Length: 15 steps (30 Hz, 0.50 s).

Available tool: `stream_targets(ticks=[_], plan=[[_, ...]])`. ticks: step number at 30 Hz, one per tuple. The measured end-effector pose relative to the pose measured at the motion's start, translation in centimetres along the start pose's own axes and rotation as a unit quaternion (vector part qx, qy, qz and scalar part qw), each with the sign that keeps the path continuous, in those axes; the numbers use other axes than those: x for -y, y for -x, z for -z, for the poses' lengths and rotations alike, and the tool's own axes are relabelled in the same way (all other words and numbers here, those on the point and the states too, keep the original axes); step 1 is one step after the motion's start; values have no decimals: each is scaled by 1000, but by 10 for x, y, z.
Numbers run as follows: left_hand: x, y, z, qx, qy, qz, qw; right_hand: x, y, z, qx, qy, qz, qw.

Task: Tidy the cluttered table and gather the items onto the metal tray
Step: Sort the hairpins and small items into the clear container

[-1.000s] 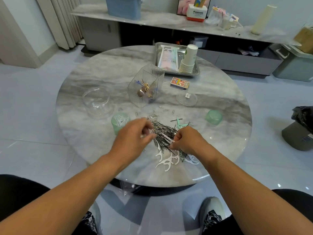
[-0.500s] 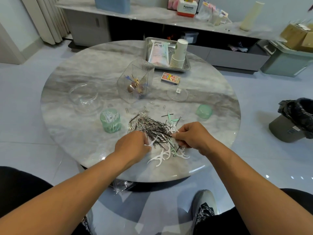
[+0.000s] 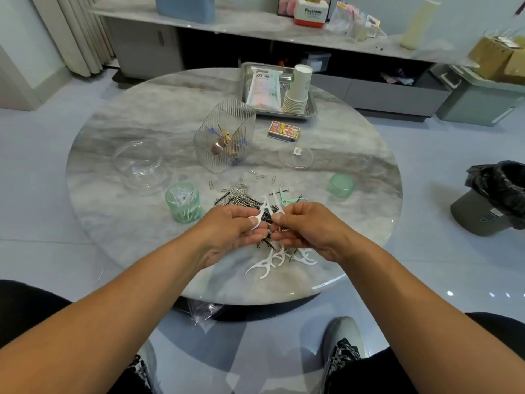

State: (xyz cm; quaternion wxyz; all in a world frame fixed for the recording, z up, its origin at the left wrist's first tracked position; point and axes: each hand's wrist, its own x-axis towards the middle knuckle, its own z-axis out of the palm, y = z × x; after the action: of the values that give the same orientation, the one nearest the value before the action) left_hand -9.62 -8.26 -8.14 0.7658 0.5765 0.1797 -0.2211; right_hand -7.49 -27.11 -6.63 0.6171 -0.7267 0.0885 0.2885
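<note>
1. The left hand pinches a white floss pick between thumb and fingers; the right hand pinches a second white pick, its curled fingers closed round it; the two hands meet at the centre of the frame.
2. Half a second ago both hands were low in the heap on the table; now they are lifted just above it, each with a pick drawn out; the sorting of picks from pins appears to be under way.
3. Below the hands lies the heap of dark hairpins, with more white picks loose toward the lower edge of the table.
4. A green jar stands left of the heap, already holding white picks; a fair guess is that the lifted ones go there.
5. The metal tray sits at the upper centre, well apart, holding a packet and stacked cups; most of the clutter remains off it.
</note>
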Motion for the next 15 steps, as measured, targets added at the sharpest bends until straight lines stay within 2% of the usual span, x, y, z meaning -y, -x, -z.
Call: stream_targets(ticks=[2, 4, 6, 9, 12, 15], plan=[[-6, 1, 3, 3, 20, 15, 1000, 3, 1, 3, -30, 36, 60, 997], [-11, 2, 8, 18, 36, 36, 999, 3, 1, 7, -58, 158, 155, 974], [-15, 4, 11, 40, 43, 60, 996, 2, 1, 10, -83, 307, 278, 906], [-19, 7, 16, 69, 42, 86, 993, -3, 2, 11, -95, 404, 435, 799], [-24, 8, 19, 104, 69, 103, 987, -8, 3, 11, -91, 438, 500, 741], [-26, 10, 21, 139, 80, 104, 982, -10, 4, 12, -86, 435, 523, 728]])
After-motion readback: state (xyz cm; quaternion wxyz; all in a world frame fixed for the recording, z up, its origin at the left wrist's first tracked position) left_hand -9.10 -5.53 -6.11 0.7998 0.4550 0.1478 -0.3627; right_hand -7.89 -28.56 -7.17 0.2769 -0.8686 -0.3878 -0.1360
